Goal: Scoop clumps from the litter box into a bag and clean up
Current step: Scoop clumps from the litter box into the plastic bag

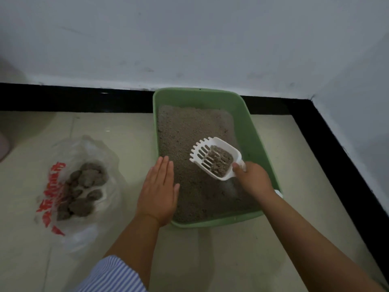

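A green litter box full of grey litter stands on the floor against the wall. My right hand grips the handle of a white slotted scoop, held above the litter with a load of grey litter in its bowl. My left hand lies flat with straight fingers on the box's left rim. To the left on the floor lies an open clear plastic bag with red print, and several grey clumps are inside it.
Pale floor tiles surround the box. A black skirting runs along the white wall behind and down the right side, forming a corner at the upper right. A striped sleeve shows at the bottom.
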`<state>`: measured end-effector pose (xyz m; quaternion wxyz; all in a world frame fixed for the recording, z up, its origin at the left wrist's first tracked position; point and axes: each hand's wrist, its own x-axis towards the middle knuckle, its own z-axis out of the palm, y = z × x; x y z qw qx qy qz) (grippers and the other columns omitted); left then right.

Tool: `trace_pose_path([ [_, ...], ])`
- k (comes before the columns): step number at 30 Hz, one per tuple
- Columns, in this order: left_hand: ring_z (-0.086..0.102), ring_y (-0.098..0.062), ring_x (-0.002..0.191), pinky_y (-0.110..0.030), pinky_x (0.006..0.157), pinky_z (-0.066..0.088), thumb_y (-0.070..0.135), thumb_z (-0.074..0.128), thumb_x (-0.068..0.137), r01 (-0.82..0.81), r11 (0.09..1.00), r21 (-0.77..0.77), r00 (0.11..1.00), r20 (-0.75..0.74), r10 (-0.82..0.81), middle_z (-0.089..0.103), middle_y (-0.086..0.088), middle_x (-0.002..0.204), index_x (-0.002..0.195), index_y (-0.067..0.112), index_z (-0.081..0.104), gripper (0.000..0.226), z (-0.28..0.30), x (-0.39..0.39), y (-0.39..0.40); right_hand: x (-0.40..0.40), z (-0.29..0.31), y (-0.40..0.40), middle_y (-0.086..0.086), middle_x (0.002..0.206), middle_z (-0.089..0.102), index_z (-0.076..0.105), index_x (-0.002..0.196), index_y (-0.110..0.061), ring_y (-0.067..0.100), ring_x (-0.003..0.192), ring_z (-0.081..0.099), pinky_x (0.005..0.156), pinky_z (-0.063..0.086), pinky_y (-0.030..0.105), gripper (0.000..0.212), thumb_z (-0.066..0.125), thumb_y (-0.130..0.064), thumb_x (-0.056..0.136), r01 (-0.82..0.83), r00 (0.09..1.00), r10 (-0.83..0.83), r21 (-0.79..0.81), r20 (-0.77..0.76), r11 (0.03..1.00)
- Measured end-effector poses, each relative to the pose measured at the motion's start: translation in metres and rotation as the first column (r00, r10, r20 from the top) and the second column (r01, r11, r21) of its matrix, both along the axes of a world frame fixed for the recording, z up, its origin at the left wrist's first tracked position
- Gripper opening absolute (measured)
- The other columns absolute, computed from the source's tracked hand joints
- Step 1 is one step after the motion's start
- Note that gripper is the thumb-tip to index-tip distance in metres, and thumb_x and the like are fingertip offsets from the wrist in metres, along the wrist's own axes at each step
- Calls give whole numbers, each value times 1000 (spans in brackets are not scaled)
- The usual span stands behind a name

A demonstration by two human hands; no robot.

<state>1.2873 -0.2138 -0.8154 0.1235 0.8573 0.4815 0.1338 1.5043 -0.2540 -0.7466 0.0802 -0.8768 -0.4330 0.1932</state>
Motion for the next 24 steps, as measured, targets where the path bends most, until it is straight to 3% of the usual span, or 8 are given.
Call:
trace_pose_path([
  [4, 51, -36, 123, -36, 108, 33, 32, 25, 85, -9, 999, -52, 1000, -30, 7, 52, -24, 132, 123, -8, 55, 63, 3, -3, -5, -12, 12, -4, 22, 104, 64, 61, 102, 1, 36, 97, 59, 68, 33, 27, 41, 39, -33, 97, 29, 999, -28, -18, 28, 999],
  [7, 8, -28, 146, -28, 112, -1, 45, -6, 77, -13, 990, -140, 1000, 19, 16, 11, -17, 156, 146, -3, 19, 87, 8, 4, -3, -15, 14, -3, 22, 105, 64, 60, 103, 2, 36, 98, 59, 68, 33, 27, 42, 38, -34, 98, 43, 998, -42, -22, 44, 999],
  [10, -7, -21, 146, -20, 108, -12, 49, -5, 79, 9, 972, -233, 997, 81, 11, -5, -13, 157, 149, 2, 4, 85, 12, -7, -6, -30, 11, -9, 24, 105, 64, 61, 102, 3, 37, 98, 59, 69, 34, 27, 43, 38, -33, 98, 61, 998, -61, -10, 24, 998],
  [14, 14, -31, 144, -30, 114, 3, 50, 4, 79, -20, 982, -187, 992, 122, 43, 17, -21, 154, 145, -6, 20, 87, 12, -51, -2, -60, 9, -10, 25, 102, 64, 63, 99, 3, 37, 95, 60, 68, 34, 28, 44, 41, -34, 97, 33, 999, -32, 38, -26, 999],
  [16, 25, -38, 140, -39, 114, 13, 39, 21, 86, -120, 988, -96, 985, 116, 131, 29, -26, 148, 140, -10, 30, 73, 13, -80, 6, -78, 12, -5, 23, 96, 63, 63, 99, 3, 33, 86, 58, 68, 32, 28, 43, 41, -33, 97, -7, 998, 10, 50, -59, 999],
  [18, 21, -36, 141, -42, 116, 13, 28, 33, 86, -261, 961, -93, 963, 45, 265, 26, -24, 150, 142, -7, 27, 67, 18, -109, 13, -98, 15, 5, 16, 88, 59, 62, 98, 1, 26, 78, 52, 67, 33, 27, 40, 41, -33, 97, -45, 995, 52, 70, -90, 996],
  [21, 13, -34, 143, -44, 116, 13, 22, 51, 88, -505, 844, -177, 863, -113, 493, 19, -22, 153, 146, -3, 18, 71, 26, -146, 14, -125, 15, 28, 14, 88, 60, 62, 97, -1, 28, 81, 54, 69, 38, 30, 39, 40, -34, 97, -112, 984, 125, 103, -128, 988],
  [24, 36, -38, 131, -43, 103, 34, 23, 58, 85, -603, 711, -361, 791, -152, 593, 30, -23, 146, 147, 2, 17, 77, 29, -166, 8, -146, 12, 49, 17, 92, 62, 63, 93, -4, 29, 81, 55, 67, 36, 28, 40, 37, -34, 98, -149, 979, 158, 73, -132, 986],
])
